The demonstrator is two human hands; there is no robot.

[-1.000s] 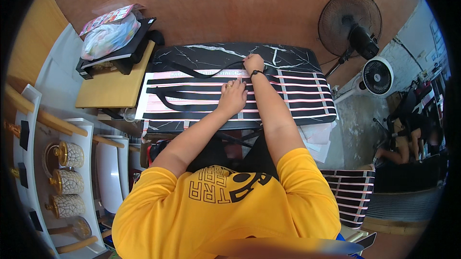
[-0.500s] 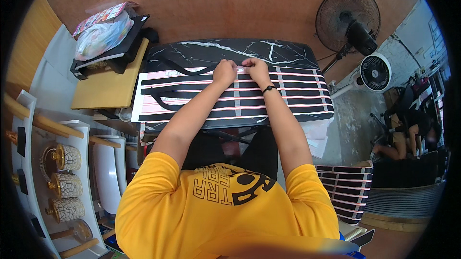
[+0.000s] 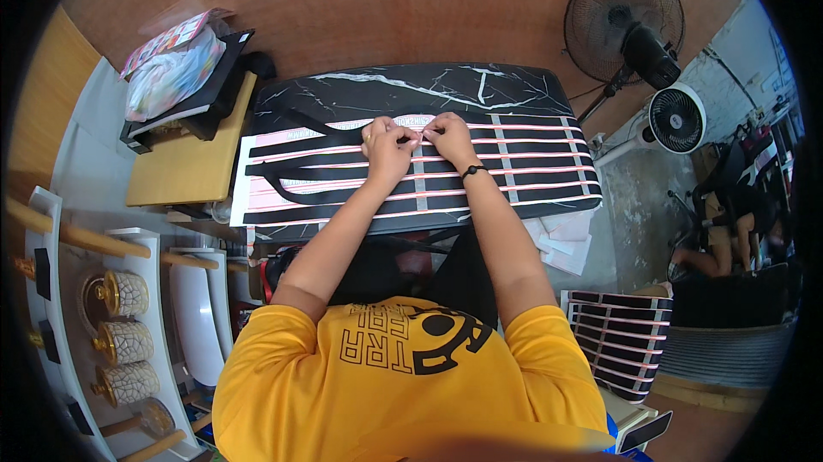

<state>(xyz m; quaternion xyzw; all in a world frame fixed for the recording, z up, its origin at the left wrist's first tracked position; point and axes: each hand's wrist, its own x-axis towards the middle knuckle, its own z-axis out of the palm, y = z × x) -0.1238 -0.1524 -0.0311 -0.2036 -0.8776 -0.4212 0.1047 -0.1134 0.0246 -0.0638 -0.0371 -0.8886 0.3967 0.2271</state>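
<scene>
A long panel of black strips point(image 3: 549, 147), edged in white and red and crossed by grey bands, lies over a black marble-patterned table point(image 3: 394, 89). At its left end, some black strips curl loose above a pink-and-white printed sheet point(image 3: 249, 196). My left hand point(image 3: 388, 147) is closed in a pinch at the panel's upper edge, where one loose black strip point(image 3: 321, 126) runs up to it. Just right of it, my right hand point(image 3: 447, 138), with a black bracelet at the wrist, pinches at the same spot. What lies between the fingertips is too small to make out.
Two fans point(image 3: 677, 119) stand at the right. A yellow side table point(image 3: 184, 175) with a black device and plastic bag is at left, above shelves of gold-lidded jars point(image 3: 129, 342). Another striped panel point(image 3: 617, 342) rests lower right. A person point(image 3: 733, 213) bends over at far right.
My left hand has turned and lowered slightly, its fingers now pinched close to my right hand's fingertips. My right hand has shifted a little left. The whole view has tilted slightly.
</scene>
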